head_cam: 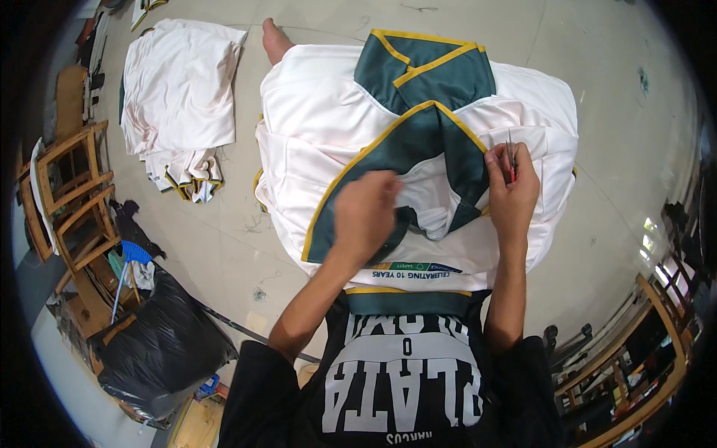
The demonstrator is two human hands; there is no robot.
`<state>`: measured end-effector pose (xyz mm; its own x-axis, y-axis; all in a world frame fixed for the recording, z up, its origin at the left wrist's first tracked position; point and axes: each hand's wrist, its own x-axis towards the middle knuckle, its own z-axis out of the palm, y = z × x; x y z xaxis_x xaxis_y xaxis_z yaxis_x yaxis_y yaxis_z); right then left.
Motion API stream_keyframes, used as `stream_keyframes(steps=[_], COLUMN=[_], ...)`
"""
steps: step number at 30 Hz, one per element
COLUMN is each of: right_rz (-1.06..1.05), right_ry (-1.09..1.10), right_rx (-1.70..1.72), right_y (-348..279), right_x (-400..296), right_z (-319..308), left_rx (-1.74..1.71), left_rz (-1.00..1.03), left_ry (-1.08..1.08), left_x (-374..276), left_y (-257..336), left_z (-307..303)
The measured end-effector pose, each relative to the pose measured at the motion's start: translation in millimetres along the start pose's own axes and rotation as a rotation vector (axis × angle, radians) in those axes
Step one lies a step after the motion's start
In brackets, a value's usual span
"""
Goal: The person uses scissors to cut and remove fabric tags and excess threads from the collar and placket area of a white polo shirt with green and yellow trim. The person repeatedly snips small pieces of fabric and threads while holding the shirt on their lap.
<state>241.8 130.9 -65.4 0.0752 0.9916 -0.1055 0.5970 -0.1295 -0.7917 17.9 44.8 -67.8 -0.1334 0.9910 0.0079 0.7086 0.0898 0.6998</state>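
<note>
A white garment [313, 168] with a dark green collar [358, 173] edged in yellow lies spread over my lap. My right hand [514, 182] holds small pointed thread snips [509, 159], partly red, blades up. Its thumb and finger also pinch the yellow edge of the collar at the right. My left hand [365, 215], blurred, is curled over the left side of the collar; whether it grips anything is hidden. Beyond both hands, another green collar [431, 70] with yellow trim rests folded on white cloth. Printed writing runs along the garment's near part.
More white garments [182, 84] lie piled on the tiled floor [235, 224] at the left, near a bare foot [275, 42]. Wooden frames [78, 190], a blue broom head [136, 253] and a black plastic bag [162, 341] stand along the left. Wooden furniture [622, 347] lines the lower right.
</note>
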Motion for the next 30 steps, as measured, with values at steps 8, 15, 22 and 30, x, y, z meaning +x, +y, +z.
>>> stream_keyframes(steps=[8,15,22,30], right_rz=[-0.109,0.096,0.13,0.151], right_ry=[-0.163,-0.094,0.038,0.054], right_rx=[-0.18,0.457,0.906,0.916], right_y=[-21.2,-23.0,18.1,18.8], right_x=[-2.6,20.5,50.4,48.3], right_z=[-9.3,-64.2,-63.3,-62.6], left_rx=[0.399,-0.013,-1.328,-1.496], left_rz=[-0.163,-0.408,-0.599,-0.651], left_ry=[0.352,-0.12,0.045,0.029], left_x=[1.1,-20.6,87.4,101.9], left_y=[-43.7,-20.6,-32.2,-47.8], left_z=[-112.6,-103.9,-71.1,-48.2])
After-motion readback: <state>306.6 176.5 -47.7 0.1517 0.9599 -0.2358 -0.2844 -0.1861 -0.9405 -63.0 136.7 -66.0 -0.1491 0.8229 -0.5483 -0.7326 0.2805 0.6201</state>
